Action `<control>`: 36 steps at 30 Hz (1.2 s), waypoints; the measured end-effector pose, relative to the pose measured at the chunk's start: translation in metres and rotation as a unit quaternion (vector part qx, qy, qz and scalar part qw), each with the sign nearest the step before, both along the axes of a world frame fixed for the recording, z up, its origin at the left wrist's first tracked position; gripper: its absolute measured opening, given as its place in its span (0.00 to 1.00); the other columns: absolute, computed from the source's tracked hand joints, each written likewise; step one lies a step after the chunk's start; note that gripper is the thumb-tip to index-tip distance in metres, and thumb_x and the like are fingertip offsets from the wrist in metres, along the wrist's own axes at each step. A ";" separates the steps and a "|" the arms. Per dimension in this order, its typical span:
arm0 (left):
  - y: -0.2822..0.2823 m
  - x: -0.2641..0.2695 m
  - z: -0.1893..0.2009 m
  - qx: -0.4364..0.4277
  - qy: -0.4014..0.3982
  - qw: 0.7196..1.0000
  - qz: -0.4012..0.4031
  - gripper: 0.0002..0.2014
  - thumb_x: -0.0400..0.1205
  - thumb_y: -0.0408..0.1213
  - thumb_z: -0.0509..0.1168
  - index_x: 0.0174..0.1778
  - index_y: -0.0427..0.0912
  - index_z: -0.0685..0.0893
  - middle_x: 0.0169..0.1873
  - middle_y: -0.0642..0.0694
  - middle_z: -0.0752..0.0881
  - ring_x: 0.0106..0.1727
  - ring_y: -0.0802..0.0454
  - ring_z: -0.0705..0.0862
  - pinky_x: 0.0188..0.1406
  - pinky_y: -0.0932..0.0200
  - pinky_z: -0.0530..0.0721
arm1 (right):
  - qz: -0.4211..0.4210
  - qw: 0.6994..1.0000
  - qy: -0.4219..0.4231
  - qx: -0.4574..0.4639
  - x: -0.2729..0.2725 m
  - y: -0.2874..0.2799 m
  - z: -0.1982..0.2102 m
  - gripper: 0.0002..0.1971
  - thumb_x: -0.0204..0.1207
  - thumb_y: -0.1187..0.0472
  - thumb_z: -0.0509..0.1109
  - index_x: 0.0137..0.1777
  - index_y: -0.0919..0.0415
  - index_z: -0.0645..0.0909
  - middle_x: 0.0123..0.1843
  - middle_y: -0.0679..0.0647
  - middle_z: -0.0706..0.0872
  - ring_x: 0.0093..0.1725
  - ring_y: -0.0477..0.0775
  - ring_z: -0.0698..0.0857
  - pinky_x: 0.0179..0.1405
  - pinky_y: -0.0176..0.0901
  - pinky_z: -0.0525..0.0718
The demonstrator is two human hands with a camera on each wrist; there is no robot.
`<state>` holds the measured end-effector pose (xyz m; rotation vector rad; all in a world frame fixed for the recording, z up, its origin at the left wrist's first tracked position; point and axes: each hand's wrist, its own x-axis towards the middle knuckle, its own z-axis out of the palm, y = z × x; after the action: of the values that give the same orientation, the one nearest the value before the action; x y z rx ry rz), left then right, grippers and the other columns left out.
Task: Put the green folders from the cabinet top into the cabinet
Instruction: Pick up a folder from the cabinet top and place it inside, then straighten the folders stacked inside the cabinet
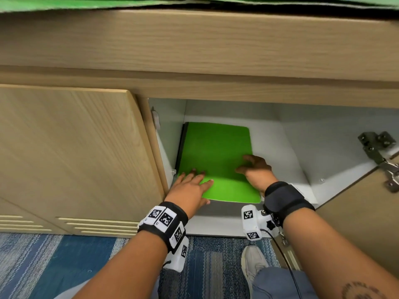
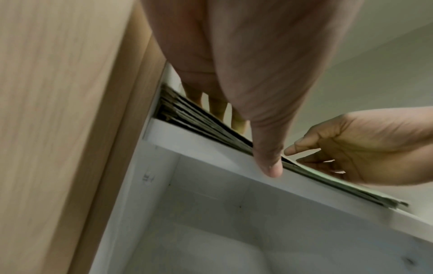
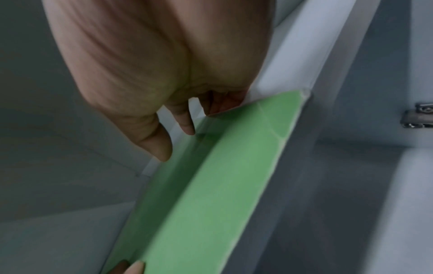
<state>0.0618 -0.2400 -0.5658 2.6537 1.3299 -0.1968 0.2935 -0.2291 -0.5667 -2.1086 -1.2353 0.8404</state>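
Note:
A stack of green folders [image 1: 216,156] lies flat on the white shelf [image 1: 280,160] inside the open cabinet, against its left wall. My left hand [image 1: 197,175] rests flat on the stack's near left corner, fingers straight. In the left wrist view the left hand [image 2: 248,140] has its thumb over the front edge of the folder stack [image 2: 206,124]. My right hand [image 1: 246,164] is arched, with its fingertips touching the top folder near the right edge. The right wrist view shows the right hand [image 3: 180,140] over the top folder [image 3: 211,194]. More green folders [image 1: 86,3] lie on the cabinet top.
The left cabinet door [image 1: 75,152] is closed; the right door hangs open with its metal hinge [image 1: 375,147] exposed. White shelf space lies to the right of the stack. A lower white compartment [image 2: 211,231] sits below. My shoe [image 1: 252,264] stands on blue carpet.

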 end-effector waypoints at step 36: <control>-0.090 -0.033 0.408 0.262 -0.345 0.900 -0.054 0.16 0.80 0.53 0.66 0.62 0.54 0.84 0.55 0.53 0.88 0.57 0.55 0.84 0.55 0.53 0.82 | 0.236 0.875 0.048 0.419 -0.091 -0.133 0.420 0.13 0.77 0.68 0.67 0.59 0.57 0.83 0.53 0.53 0.89 0.54 0.49 0.87 0.54 0.45 0.86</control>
<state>0.0292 -0.3298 -0.1583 2.7425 1.0782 1.1340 0.2028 -0.3623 -0.1466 -1.0735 -1.6924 0.4412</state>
